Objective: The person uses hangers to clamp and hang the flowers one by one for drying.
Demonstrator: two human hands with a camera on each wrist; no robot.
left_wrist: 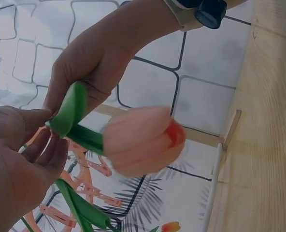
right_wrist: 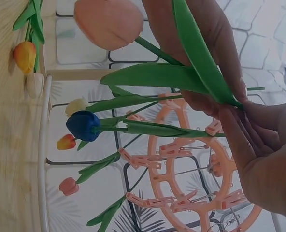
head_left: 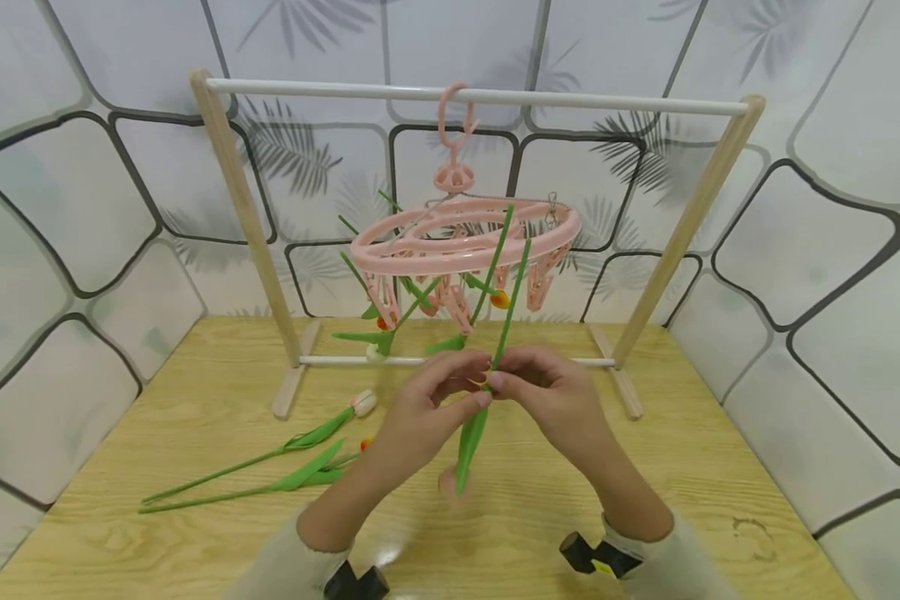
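The fingers of the left hand point(head_left: 423, 408) and right hand point(head_left: 562, 396) pinch the stem of a pink tulip point(left_wrist: 140, 142) near its leaf base; the bloom hangs below the fingers, the bare stem rises above them. Beyond and above the fingers is a pink hanger point(head_left: 427, 265), a blue tulip point(right_wrist: 83, 126) head-down beneath it. Left of the fingers, a white tulip point(head_left: 363, 403) and an orange-yellow tulip point(right_wrist: 24, 57) lie on the desk point(head_left: 720, 500).
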